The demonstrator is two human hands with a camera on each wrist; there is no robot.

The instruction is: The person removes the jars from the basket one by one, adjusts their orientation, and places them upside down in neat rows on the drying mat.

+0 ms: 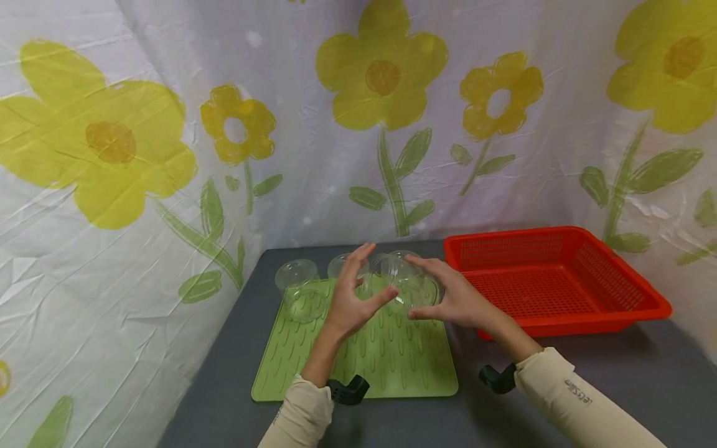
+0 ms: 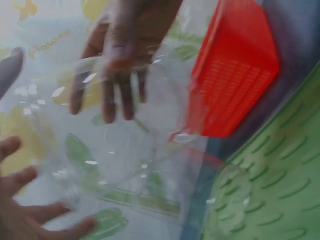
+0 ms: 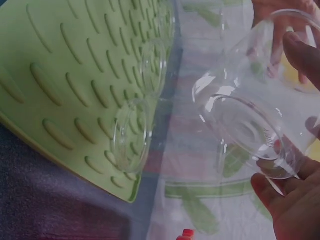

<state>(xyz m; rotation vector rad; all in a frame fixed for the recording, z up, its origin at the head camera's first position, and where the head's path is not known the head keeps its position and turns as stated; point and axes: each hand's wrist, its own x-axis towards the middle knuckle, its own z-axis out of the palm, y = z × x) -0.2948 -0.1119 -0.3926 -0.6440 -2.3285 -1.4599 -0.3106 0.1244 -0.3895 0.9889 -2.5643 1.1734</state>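
A clear plastic cup [image 1: 389, 274] is tilted between the two hands, above the green mat [image 1: 392, 367]. My right hand [image 1: 456, 295] holds it, thumb on one side and fingers on the other; the same cup [image 3: 245, 130] shows close up in the right wrist view. Opposite it, my left hand [image 1: 350, 305] is spread in a wide C, its fingers [image 2: 30, 175] beside the cup's wall. Another clear cup [image 1: 297, 274] stands toward the mat's left. A further cup [image 1: 338, 264] at the back is partly hidden behind the left hand.
A red perforated basket [image 1: 566, 323] stands to the right of the mat on the dark grey table [image 1: 224, 386]. A flower-printed white curtain [image 1: 302, 186] hangs close behind and along the sides. Each wrist carries a black camera mount [image 1: 348, 391].
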